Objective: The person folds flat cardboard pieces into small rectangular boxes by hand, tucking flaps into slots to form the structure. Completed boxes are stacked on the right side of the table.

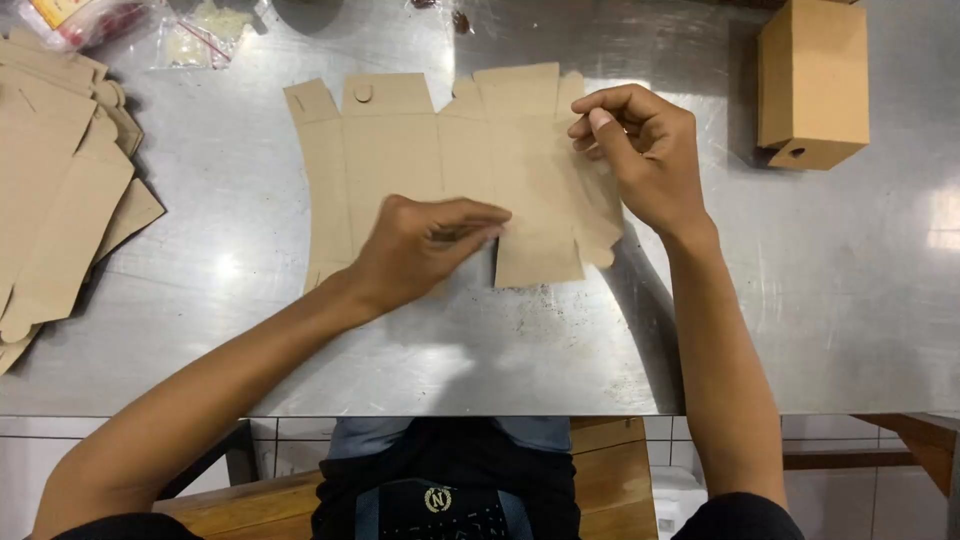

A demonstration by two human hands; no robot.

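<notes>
Flat brown die-cut cardboard box blank (450, 170) at mid-worktop (800, 300), pinned under left hand (420, 250), right hand (640, 150) pinching its right flap; folding begun, likely creasing panels upright next.

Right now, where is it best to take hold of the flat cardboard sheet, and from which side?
Probably at the right edge flaps of the flat cardboard sheet, coming from the right. It lies flat on the metal table, and only its flaps give an edge to pinch; the right hand already pinches there.

Bright overhead light, patchy glare on the steel table (850, 300), soft arm shadows, sharp focus.
</notes>
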